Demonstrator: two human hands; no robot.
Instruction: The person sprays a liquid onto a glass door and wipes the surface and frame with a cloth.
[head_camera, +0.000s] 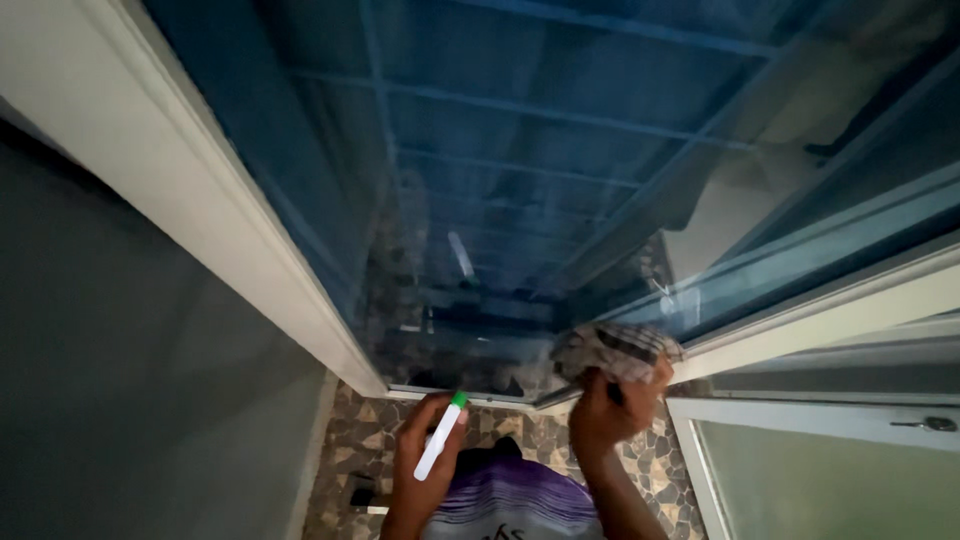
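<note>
**Cloth pressed to the window's lower edge**

The checked cloth (615, 350) sits bunched atop the right hand (610, 410), whose fingers are clamped on it, touching the blue glass pane (520, 180) near the white frame (250, 260). Just beside, the left hand (425, 460) grips a white marker with a green cap (441, 436). Patterned stone floor (660, 470) lies below.

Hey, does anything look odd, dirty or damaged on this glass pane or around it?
Nothing looks broken or askew. The glass shows hazy smears low down, near the cloth that the right hand presses against it. The left hand holds a white bottle with a green cap.
</note>
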